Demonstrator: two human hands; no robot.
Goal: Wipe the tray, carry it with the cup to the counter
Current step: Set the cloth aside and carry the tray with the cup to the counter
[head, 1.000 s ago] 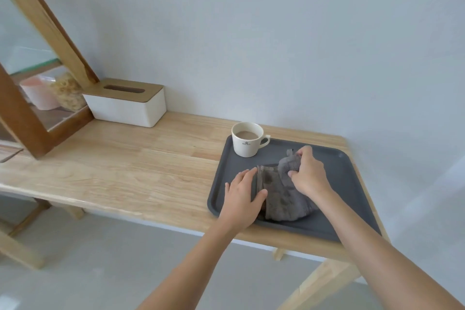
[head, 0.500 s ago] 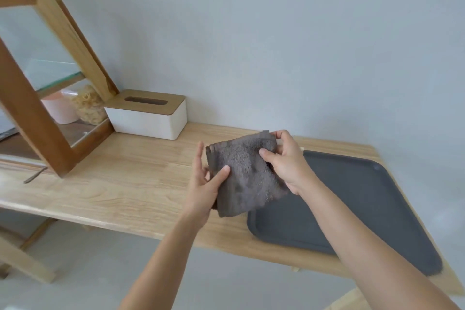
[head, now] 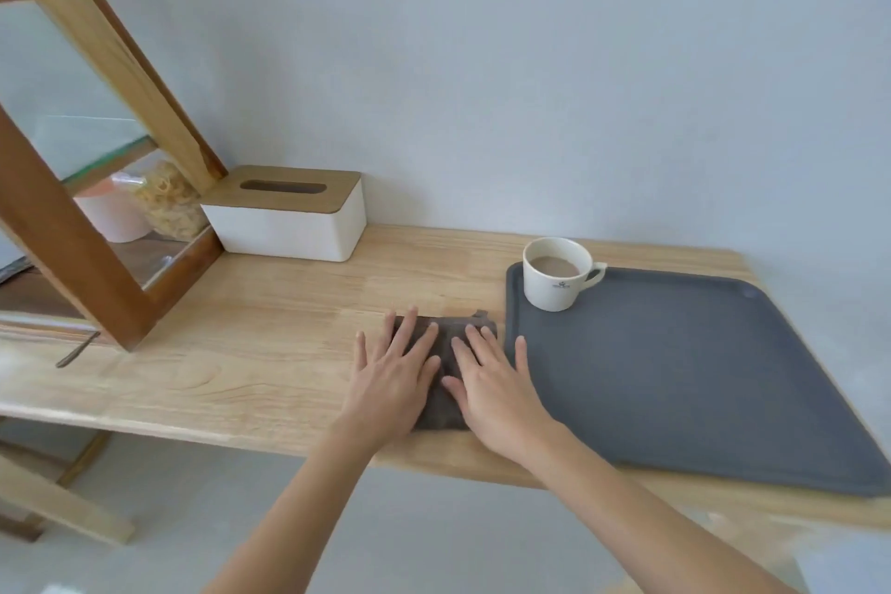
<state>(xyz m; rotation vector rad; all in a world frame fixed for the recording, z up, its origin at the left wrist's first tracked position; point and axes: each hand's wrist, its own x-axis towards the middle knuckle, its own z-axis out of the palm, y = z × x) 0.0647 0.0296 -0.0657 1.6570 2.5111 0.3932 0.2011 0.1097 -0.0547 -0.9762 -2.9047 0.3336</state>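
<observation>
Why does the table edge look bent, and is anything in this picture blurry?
Head view: the wide-angle lens bows the table edge and stretches the tray toward the corner; light is soft and even, with no harsh shadows or glare; both hands on the cloth look slightly soft, and the cup logo is unreadable.

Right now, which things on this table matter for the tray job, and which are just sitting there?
Job: dark grey plastic tray; white ceramic cup of milky coffee; folded grey cloth under both hands.

Lying about: white tissue box with wooden lid; wooden-framed glass cabinet.
</observation>
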